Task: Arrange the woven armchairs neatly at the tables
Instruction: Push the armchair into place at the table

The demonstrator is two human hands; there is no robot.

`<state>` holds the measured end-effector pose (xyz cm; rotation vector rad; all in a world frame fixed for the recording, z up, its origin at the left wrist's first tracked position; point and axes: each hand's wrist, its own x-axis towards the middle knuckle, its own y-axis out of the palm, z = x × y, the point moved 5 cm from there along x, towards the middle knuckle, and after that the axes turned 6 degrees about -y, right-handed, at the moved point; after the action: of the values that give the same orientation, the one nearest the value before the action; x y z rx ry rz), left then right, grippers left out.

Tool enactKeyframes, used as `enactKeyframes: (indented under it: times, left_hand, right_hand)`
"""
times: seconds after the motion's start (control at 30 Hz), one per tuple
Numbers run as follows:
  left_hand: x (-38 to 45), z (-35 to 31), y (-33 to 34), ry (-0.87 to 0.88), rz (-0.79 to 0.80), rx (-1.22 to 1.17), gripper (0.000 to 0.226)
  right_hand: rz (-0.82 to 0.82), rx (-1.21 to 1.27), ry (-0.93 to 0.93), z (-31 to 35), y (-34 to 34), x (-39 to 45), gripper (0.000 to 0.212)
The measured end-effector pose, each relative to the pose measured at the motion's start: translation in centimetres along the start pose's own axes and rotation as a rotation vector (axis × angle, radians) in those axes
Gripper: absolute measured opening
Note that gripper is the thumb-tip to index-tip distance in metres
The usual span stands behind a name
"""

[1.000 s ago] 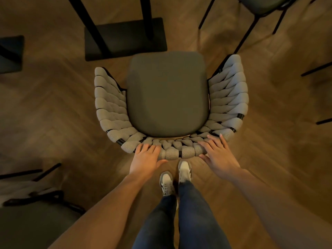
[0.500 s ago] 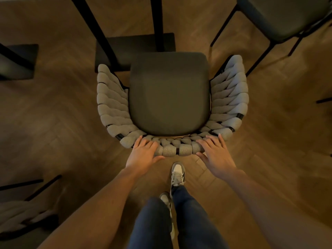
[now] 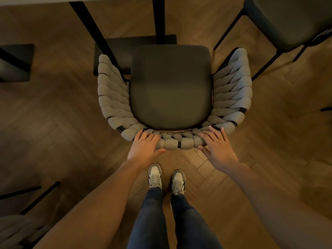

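A woven armchair (image 3: 111, 97) with thick grey braided arms and a dark seat cushion stands right in front of me, facing a table (image 3: 71, 0) whose pale edge shows at the top. The seat's front reaches over the table's black base plate (image 3: 115, 53). My left hand (image 3: 143, 150) lies on the left part of the curved backrest, fingers laid over the top and thumb along the outer side. My right hand (image 3: 218, 148) rests on the right part with fingers straight and spread.
Black table legs (image 3: 159, 18) rise just ahead of the seat. A dark-seated chair (image 3: 291, 20) on thin black legs stands at the upper right. Another woven chair (image 3: 16, 229) shows at the lower left, and a second black base (image 3: 16, 62) at the left. The floor is herringbone wood.
The armchair has slid forward toward the table, with both hands staying on its backrest. My feet have stepped up behind it, and the table's edge has come into view.
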<state>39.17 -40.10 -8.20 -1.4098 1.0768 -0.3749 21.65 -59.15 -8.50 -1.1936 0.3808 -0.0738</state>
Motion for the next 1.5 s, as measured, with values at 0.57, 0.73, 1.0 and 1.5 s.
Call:
enactKeyframes:
  times: [0.57,0.73,1.0,1.5]
  left_hand:
    - [6.9,-2.5,-2.5,-0.021,-0.037,0.05,0.055]
    - [8.0,-3.6,-2.3,-0.03,-0.03,0.06,0.057]
    - [8.0,-3.7,-2.2,-0.025,-0.014,0.034,0.055]
    - [-4.5,-1.2,-1.5,-0.277,-0.132,-0.232,0.033]
  right_hand:
    - [0.038,0.029,0.025,-5.0,-4.4,5.0,0.052]
    - [0.061,0.013,0.017,-6.7,-5.1,5.4,0.053]
    - [0.051,-0.004,0.026,-6.5,-4.9,5.1,0.052]
    - [-0.099,0.289,0.033,5.4,-1.3,-0.7,0.026]
